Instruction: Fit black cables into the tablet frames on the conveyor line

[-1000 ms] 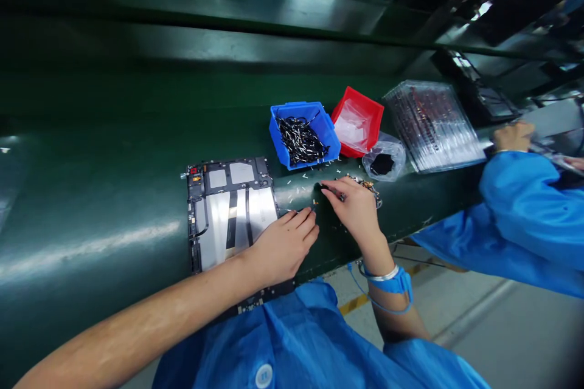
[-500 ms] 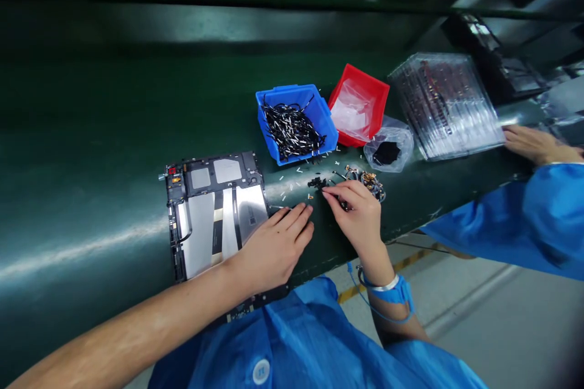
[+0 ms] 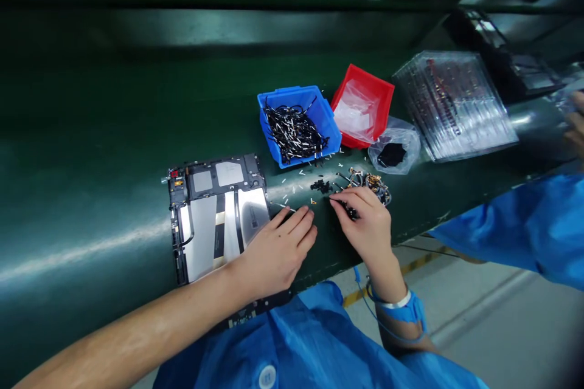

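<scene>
My left hand (image 3: 281,250) lies with its fingers stretched out over the right edge of an opened tablet-like device (image 3: 201,237), which shows silver battery panels and a black frame. A thin light wire (image 3: 283,206) runs by its fingertips. My right hand (image 3: 366,223) is pinched, thumb against forefinger, just right of a small heap of black pieces (image 3: 320,186). Whatever sits between those fingertips is too small to make out. Behind this hand lies a bundle of cables with gold-coloured ends (image 3: 375,183), partly covered by it. A blue strap (image 3: 408,310) with a cord circles my right wrist.
A blue bin (image 3: 326,121) holds many short black-and-white cables. Beside it are a red bin (image 3: 385,103) with plastic bags and a clear bag (image 3: 409,149) of black pieces. Stacked clear trays (image 3: 483,115) stand farther right. A co-worker's blurred hand (image 3: 577,124) shows at the right edge.
My right hand has drawn slightly right, away from the black pieces, still pinched. My left hand keeps its place on the device. The co-worker's hand has left the clear trays, moving right.
</scene>
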`<action>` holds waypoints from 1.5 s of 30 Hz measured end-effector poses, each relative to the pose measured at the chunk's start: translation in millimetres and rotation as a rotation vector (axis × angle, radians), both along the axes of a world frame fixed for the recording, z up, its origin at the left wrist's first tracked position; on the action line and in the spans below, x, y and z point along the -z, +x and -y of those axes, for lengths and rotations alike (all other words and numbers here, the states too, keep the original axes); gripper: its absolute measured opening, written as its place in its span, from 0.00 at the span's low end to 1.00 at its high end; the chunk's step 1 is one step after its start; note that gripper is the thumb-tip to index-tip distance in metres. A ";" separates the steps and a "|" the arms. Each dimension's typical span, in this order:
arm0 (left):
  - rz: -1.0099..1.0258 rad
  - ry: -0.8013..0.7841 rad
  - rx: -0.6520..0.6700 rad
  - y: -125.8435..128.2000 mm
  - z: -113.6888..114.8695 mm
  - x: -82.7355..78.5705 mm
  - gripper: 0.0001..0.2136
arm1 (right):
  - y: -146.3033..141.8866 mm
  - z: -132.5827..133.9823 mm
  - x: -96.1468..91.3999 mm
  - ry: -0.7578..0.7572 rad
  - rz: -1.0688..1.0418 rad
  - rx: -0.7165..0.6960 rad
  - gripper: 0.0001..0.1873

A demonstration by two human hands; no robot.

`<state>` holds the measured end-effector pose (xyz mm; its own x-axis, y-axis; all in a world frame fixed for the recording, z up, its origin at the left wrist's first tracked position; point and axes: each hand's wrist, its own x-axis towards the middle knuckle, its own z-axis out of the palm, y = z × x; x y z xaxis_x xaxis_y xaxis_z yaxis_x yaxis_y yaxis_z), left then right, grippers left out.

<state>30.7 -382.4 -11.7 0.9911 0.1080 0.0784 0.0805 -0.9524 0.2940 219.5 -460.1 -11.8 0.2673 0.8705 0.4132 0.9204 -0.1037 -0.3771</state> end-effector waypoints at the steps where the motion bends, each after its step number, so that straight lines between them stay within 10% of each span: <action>1: 0.002 -0.002 0.002 0.1 -0.1 -0.2 0.20 | -3.7 0.8 1.5 0.013 0.009 0.046 0.06; 17: 0.008 -0.038 0.004 0.4 0.0 3.6 0.21 | -25.3 1.5 15.6 0.016 0.032 0.217 0.05; 28: 0.051 -0.013 -0.015 1.2 1.5 6.0 0.23 | -29.1 -2.7 10.6 0.061 -0.089 0.047 0.03; 45: 0.063 0.000 -0.012 2.2 2.0 6.8 0.24 | -38.0 4.8 7.6 -0.010 0.271 -0.024 0.10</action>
